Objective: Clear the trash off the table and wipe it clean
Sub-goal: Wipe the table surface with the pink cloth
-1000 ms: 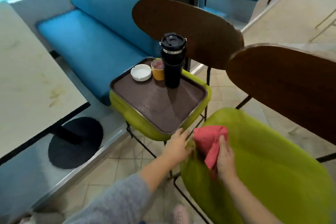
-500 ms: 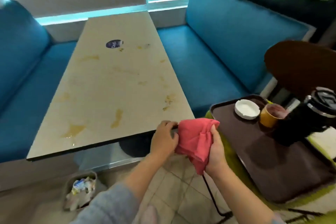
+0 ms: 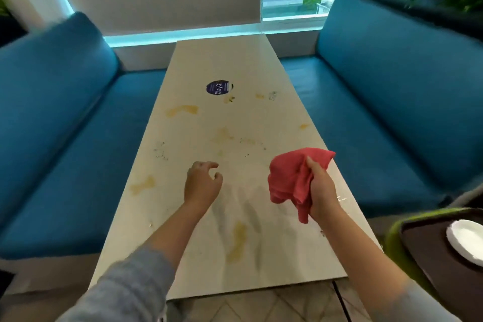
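The right hand (image 3: pixel 322 191) clenches a red cloth (image 3: pixel 290 175) over the near right part of the table (image 3: pixel 230 60). The cloth is bunched, spilling out to the left of the fist and above it, with one corner hanging below. The left hand (image 3: pixel 201 185) hovers over the table's near middle, fingers loosely curled, grasping nothing. Yellow stains (image 3: pixel 236 242) mark the top, and a round sticker (image 3: pixel 218 87) sits farther off. At near right a tray (image 3: pixel 428 243) bears a white dish (image 3: pixel 467 242).
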{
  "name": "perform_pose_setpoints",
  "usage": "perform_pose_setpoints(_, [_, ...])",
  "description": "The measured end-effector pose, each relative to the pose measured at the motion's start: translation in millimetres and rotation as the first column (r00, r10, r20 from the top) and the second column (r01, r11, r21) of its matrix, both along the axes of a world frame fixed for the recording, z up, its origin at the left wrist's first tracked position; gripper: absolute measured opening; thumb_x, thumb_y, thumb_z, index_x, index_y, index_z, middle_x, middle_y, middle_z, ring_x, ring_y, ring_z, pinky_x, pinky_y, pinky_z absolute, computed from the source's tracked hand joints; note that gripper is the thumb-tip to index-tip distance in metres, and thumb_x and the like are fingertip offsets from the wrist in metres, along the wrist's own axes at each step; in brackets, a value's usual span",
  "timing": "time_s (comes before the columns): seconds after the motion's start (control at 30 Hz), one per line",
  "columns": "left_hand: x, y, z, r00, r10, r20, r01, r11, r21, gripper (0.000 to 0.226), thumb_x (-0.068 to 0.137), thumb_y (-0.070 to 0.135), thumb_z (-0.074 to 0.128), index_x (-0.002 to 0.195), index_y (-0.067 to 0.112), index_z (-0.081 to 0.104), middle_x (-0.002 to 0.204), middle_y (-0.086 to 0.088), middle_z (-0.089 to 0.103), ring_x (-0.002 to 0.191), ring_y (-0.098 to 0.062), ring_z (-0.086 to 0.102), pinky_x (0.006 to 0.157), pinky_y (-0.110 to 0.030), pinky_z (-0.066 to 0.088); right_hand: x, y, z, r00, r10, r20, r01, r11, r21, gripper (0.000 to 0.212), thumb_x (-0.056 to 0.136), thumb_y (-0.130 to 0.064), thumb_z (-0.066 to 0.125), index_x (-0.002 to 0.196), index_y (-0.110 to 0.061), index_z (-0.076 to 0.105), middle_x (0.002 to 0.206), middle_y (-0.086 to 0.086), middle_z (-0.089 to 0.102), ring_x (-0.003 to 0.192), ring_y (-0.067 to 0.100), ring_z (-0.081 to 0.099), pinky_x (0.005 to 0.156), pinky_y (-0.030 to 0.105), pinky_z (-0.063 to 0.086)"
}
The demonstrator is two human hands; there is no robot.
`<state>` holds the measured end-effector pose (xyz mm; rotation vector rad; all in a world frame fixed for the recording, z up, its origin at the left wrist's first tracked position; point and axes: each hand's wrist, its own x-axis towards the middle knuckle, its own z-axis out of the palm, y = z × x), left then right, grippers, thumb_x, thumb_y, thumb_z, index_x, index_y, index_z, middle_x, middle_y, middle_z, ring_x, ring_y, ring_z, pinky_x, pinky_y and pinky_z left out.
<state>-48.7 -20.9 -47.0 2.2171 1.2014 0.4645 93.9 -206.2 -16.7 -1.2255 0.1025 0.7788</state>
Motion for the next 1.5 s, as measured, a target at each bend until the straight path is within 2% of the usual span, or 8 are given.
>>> perform_pose_setpoints(0.37, [84,157,-5,0.908,0.120,-0.401,-0.136,0.991,-0.011,0.057,0.092,0.044,0.051,0.139,0.014,0.039,0.141,-0.015,0.034,0.128,-0.032,0.035,0.100,-0.042,0.036,147,138,1,0.509,0.355,0.784,0.195,0.840,-0.507,0.028,0.099,-0.042,0.030,0.125,-0.042,0.040,0.088,-0.006,0.064,0.061,0.024,0.061,0.059,0.042,0.056])
perform_pose_setpoints(0.47, [109,189,-13,0.878,0.155,-0.453,-0.165,0.986,0.018,0.060,0.093,0.047,0.046,0.140,0.011,0.036,0.143,-0.017,0.032,0.131,-0.032,0.031,0.104,-0.042,0.031,192,179,-29,0.261,0.752,0.605,0.138,0.591,-0.795,0.038,0.098,-0.028,0.036,0.135,-0.034,0.036,0.132,0.004,0.052,0.101,0.026,0.056,0.099,0.051,0.042])
perform_pose_setpoints(0.6, [136,220,-27,0.856,0.172,-0.487,-0.161,0.985,0.065,0.065,0.093,0.052,0.043,0.141,0.008,0.033,0.148,-0.017,0.027,0.137,-0.032,0.023,0.110,-0.045,0.023,213,207,-76,-0.225,0.934,0.279,0.063,0.299,-0.952,0.053,0.096,-0.056,0.023,0.147,-0.047,0.011,0.160,-0.006,-0.004,0.147,0.017,-0.007,0.116,0.055,-0.007])
perform_pose_setpoints(0.73, [151,248,-43,0.838,0.219,-0.500,-0.212,0.975,0.072,0.083,0.090,0.060,0.042,0.147,0.004,0.020,0.156,-0.018,0.011,0.144,-0.032,0.008,0.116,-0.049,0.012,219,206,-93,-0.233,0.898,0.374,0.076,0.400,-0.913,0.052,0.088,-0.062,0.007,0.140,-0.061,0.004,0.155,-0.014,-0.011,0.145,0.014,-0.014,0.114,0.054,-0.015])
perform_pose_setpoints(0.9, [147,263,-62,0.841,0.174,-0.513,-0.211,0.977,-0.016,0.108,0.082,0.079,0.027,0.149,0.001,-0.009,0.157,-0.016,-0.014,0.145,-0.029,-0.013,0.116,-0.049,-0.007,252,216,-105,0.188,0.934,0.305,0.273,0.249,-0.929,0.058,0.096,-0.051,0.013,0.151,-0.036,0.000,0.159,0.000,-0.011,0.147,0.020,-0.013,0.112,0.055,-0.014])
perform_pose_setpoints(1.13, [146,265,-73,0.845,0.159,-0.511,-0.186,0.983,-0.001,0.112,0.077,0.083,0.020,0.147,0.002,-0.015,0.156,-0.015,-0.020,0.144,-0.028,-0.019,0.115,-0.047,-0.010,318,278,-108,0.516,0.720,0.465,0.360,0.310,-0.880,0.061,0.099,-0.041,0.017,0.152,-0.014,0.013,0.159,0.016,0.003,0.147,0.032,-0.001,0.117,0.054,-0.004])
perform_pose_setpoints(1.3, [150,265,-75,0.830,0.179,-0.529,-0.186,0.982,0.039,0.111,0.077,0.082,0.016,0.147,0.002,-0.016,0.156,-0.015,-0.020,0.144,-0.028,-0.019,0.115,-0.046,-0.010,363,342,-97,0.477,0.768,0.427,0.284,0.326,-0.902,0.055,0.097,-0.046,0.011,0.151,-0.033,0.010,0.160,0.009,0.003,0.147,0.033,-0.004,0.115,0.055,-0.009])
perform_pose_setpoints(1.5, [150,266,-76,0.823,0.199,-0.532,-0.198,0.978,0.060,0.110,0.077,0.081,0.016,0.148,0.003,-0.015,0.156,-0.015,-0.019,0.144,-0.028,-0.018,0.115,-0.046,-0.009,342,387,-90,0.195,0.882,0.429,0.118,0.414,-0.903,0.055,0.099,-0.047,0.011,0.150,-0.030,0.020,0.160,-0.003,0.007,0.148,0.021,-0.001,0.118,0.048,-0.007])
